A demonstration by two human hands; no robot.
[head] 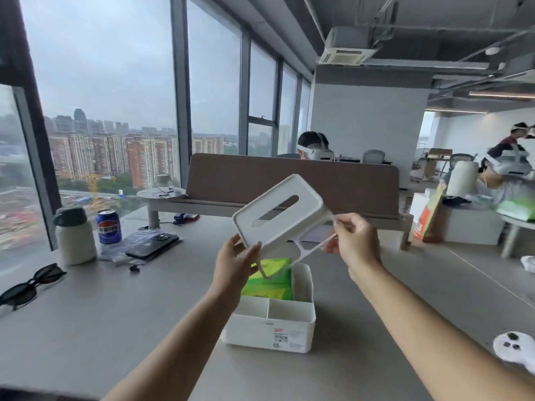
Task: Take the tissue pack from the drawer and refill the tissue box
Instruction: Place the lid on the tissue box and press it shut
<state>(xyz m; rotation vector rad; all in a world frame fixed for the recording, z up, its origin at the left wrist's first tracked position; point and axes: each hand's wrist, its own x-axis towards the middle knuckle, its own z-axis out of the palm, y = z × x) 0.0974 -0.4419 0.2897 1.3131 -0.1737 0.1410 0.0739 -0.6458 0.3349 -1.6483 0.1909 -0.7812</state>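
Head view. Both hands hold the white tissue-box lid [279, 212] in the air above the box base [270, 325], which rests on the grey desk [115, 308].

Lid — a rounded rectangular shell with an oval slot in its top face. It is tilted: the slotted face turns up and toward the viewer's left, and its long axis runs from lower left to upper right, the slot lying along the same line. A thin white frame [307, 248] hangs out from the lid's open underside, slanting down toward the base.

Left hand [236, 266] — fingers and thumb closed on the lid's lower-left corner. Right hand [354, 238] — thumb and fingers pinched narrowly on the thin frame at the lid's right side, near the upper right end.

Base — an open white tray with a label on its near wall. A partition divides the near part into two small compartments; the far, larger compartment holds the green tissue pack [269, 282]. The pack lies well inside this compartment with its near edge against the partition; its upper part is partly hidden behind the left hand and the frame, so its long axis cannot be told.

Left of the desk: sunglasses [30, 285], a white bottle [74, 235], a blue can [108, 226] and a dark phone [153, 242]. A white controller [512, 347] lies at the right edge.
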